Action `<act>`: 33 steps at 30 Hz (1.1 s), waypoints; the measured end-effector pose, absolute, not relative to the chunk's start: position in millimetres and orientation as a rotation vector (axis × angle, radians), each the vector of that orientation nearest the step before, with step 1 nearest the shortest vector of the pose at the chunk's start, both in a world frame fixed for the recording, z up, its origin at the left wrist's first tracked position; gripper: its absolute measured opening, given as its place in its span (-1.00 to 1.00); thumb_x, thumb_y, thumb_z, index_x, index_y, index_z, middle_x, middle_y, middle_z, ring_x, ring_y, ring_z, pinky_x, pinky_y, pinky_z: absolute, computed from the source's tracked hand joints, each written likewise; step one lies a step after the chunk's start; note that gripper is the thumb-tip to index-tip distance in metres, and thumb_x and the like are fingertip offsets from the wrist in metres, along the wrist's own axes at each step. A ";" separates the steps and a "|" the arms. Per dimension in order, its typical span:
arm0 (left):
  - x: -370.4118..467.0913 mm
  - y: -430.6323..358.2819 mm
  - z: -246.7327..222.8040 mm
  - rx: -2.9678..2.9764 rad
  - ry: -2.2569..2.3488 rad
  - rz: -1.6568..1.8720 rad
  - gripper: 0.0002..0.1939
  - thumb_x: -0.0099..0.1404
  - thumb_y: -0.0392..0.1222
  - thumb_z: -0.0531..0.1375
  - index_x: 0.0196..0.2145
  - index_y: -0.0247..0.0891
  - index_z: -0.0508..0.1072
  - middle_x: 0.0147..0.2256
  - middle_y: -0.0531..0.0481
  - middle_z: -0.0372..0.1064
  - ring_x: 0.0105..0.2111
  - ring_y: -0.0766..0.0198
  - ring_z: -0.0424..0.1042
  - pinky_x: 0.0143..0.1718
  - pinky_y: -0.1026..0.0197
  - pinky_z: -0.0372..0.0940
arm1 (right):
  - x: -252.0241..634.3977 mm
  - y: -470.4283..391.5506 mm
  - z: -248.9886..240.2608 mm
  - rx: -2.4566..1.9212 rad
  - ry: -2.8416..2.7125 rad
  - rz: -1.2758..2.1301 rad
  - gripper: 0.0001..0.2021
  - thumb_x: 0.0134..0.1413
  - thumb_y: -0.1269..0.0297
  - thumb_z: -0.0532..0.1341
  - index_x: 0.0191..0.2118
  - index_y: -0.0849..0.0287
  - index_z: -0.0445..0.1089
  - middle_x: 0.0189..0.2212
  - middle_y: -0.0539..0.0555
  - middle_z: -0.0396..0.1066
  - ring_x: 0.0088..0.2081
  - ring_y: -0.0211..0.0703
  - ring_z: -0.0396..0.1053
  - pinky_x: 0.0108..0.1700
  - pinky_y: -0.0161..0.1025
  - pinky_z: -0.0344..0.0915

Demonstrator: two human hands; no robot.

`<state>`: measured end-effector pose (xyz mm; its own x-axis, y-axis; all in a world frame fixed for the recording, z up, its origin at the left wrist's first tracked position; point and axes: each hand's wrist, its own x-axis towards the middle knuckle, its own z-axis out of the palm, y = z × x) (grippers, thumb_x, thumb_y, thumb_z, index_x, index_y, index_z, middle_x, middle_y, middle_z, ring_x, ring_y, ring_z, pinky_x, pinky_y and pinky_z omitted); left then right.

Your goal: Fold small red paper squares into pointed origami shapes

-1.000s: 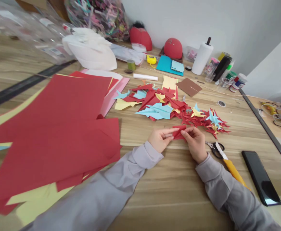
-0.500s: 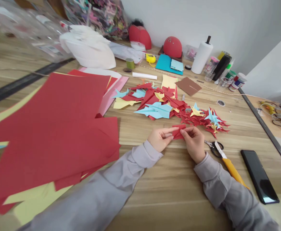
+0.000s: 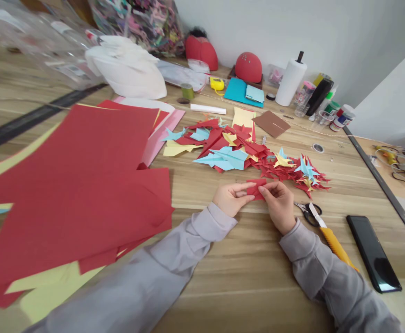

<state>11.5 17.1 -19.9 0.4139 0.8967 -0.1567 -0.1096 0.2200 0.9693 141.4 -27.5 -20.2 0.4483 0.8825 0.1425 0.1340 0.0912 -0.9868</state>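
A small folded piece of red paper [image 3: 255, 188] is held between both hands just above the wooden table. My left hand [image 3: 233, 198] pinches its left side, thumb below and fingers along the upper edge. On its right side, my right hand [image 3: 278, 203] grips it between thumb and forefinger. Fingers partly cover the paper, so its full shape is hidden. Right behind the hands lies a heap of folded paper pieces [image 3: 225, 158], red, light blue and yellow, some like planes. Its right end holds pointed, star-like red pieces [image 3: 284, 172].
Large red paper sheets [image 3: 95, 185] cover the left. Right of my hands lie scissors [image 3: 311, 216], a yellow-handled utility knife [image 3: 337, 247] and a black phone [image 3: 374, 254]. A brown paper square [image 3: 271, 124], yellow tape measure [image 3: 217, 83] and white roll [image 3: 291, 83] are farther back.
My left thumb has slid slightly right along the lower edge of the red paper. Both hands and the paper stay in nearly the same place.
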 end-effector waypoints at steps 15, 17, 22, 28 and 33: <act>6.7 20.9 -25.4 1.052 0.670 0.788 -0.51 -0.16 -0.42 0.27 -0.17 -0.37 0.47 -0.26 -0.16 0.50 -0.22 0.15 0.47 -0.14 0.15 0.33 | 144.8 -23.3 -20.5 -1.189 -0.850 0.831 -0.73 -0.22 0.31 0.33 -0.40 0.15 0.20 -0.61 -0.14 0.25 -0.60 -0.38 0.19 -0.54 -0.38 0.15; 6.2 22.8 -25.8 0.985 0.593 0.815 -0.51 -0.19 -0.46 0.27 -0.20 -0.36 0.46 -0.17 -0.18 0.46 -0.18 0.14 0.45 -0.07 0.12 0.29 | 147.0 -22.7 -22.0 -1.201 -0.834 0.810 -0.73 -0.21 0.30 0.33 -0.39 0.15 0.21 -0.60 -0.14 0.25 -0.60 -0.39 0.18 -0.56 -0.38 0.14; 6.3 25.7 -22.6 0.778 0.581 0.904 -0.61 -0.19 -0.41 0.29 -0.32 -0.32 0.37 -0.12 -0.14 0.39 -0.27 0.16 0.47 -0.21 0.05 0.37 | 147.7 -22.6 -21.2 -1.199 -0.809 0.817 -0.72 -0.22 0.29 0.33 -0.37 0.15 0.22 -0.60 -0.14 0.25 -0.61 -0.39 0.18 -0.56 -0.39 0.16; 9.4 19.1 -10.1 0.968 0.687 0.628 -0.62 -0.09 -0.11 0.32 -0.34 -0.42 0.41 -0.49 -0.08 0.45 -0.57 0.24 0.45 -0.55 0.22 0.37 | 142.3 -25.5 -15.1 -1.174 -0.857 0.895 -0.71 -0.22 0.27 0.33 -0.37 0.14 0.21 -0.58 -0.12 0.31 -0.55 -0.34 0.28 -0.45 -0.34 0.25; 11.0 14.8 -8.5 1.026 0.767 0.585 -0.58 -0.06 -0.06 0.31 -0.30 -0.43 0.42 -0.55 -0.08 0.45 -0.64 0.25 0.43 -0.68 0.28 0.30 | 142.2 -26.9 -14.9 -1.180 -0.871 0.941 -0.70 -0.23 0.25 0.34 -0.36 0.13 0.22 -0.58 -0.11 0.33 -0.55 -0.33 0.29 -0.45 -0.34 0.26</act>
